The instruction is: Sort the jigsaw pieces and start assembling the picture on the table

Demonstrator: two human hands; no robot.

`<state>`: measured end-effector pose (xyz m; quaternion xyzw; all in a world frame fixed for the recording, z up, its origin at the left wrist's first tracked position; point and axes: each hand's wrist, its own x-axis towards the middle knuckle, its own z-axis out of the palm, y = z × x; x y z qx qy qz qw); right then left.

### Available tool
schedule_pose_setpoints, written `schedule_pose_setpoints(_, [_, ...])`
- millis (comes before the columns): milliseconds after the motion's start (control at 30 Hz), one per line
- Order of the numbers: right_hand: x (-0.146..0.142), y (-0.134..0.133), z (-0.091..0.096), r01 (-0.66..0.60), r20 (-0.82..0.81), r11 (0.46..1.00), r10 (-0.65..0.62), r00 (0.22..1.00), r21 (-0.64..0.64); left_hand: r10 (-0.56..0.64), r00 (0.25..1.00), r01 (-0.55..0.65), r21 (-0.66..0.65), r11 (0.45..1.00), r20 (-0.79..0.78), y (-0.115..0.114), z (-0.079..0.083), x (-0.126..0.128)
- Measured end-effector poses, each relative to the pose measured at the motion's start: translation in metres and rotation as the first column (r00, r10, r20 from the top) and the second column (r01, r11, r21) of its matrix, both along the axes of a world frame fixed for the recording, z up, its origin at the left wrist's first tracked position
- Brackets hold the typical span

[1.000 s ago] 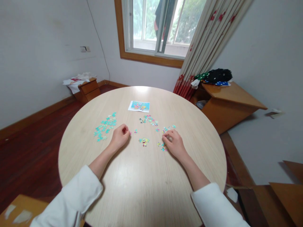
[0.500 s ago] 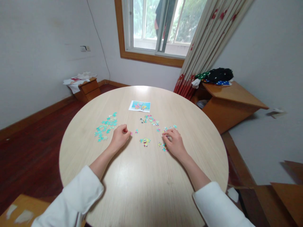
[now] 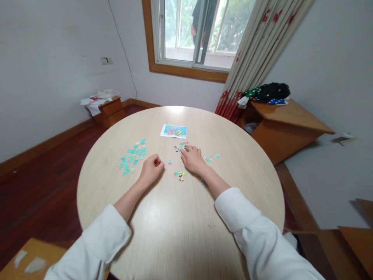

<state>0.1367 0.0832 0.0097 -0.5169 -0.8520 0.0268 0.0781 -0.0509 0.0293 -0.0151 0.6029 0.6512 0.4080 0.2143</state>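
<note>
Round woodgrain table (image 3: 175,225) bears left hand (image 3: 150,170), fingers curled closed, right hand (image 3: 192,159) open on jigsaw pieces (image 3: 178,147).

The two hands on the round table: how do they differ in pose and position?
The left hand is curled into a loose fist; the right hand lies flatter, fingers stretched forward. The right hand reaches farther, onto the mixed pieces; the left hand lies apart from the turquoise pieces. Both rest on the table.
</note>
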Motion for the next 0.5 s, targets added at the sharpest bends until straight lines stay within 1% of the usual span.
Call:
schedule_pose_setpoints(133, [0.003,-0.004,-0.002,-0.04,-0.014,0.999,0.04,0.999,0.023,-0.032,0.998,0.033,0.029,0.999,-0.051,-0.001,0.001,0.001])
schedule_pose_setpoints(267, [0.012,-0.011,-0.004,-0.055,-0.104,0.998,0.056,0.993,0.016,-0.12,0.978,0.137,0.092,0.986,-0.172,0.0,-0.002,0.003])
schedule_pose_setpoints(333, [0.015,-0.012,-0.005,-0.059,-0.16,0.998,0.06,0.985,0.009,-0.145,0.96,0.171,0.094,0.981,-0.238,0.0,-0.005,0.003])
schedule_pose_setpoints(433, [0.017,-0.011,-0.006,-0.019,-0.223,1.0,0.021,0.975,0.009,-0.153,0.929,0.187,0.071,0.98,-0.336,-0.001,-0.009,0.003])
schedule_pose_setpoints(500, [0.016,-0.008,-0.006,0.022,-0.229,1.0,-0.023,0.973,-0.007,-0.171,0.903,0.211,0.061,0.975,-0.395,-0.002,-0.01,0.003])
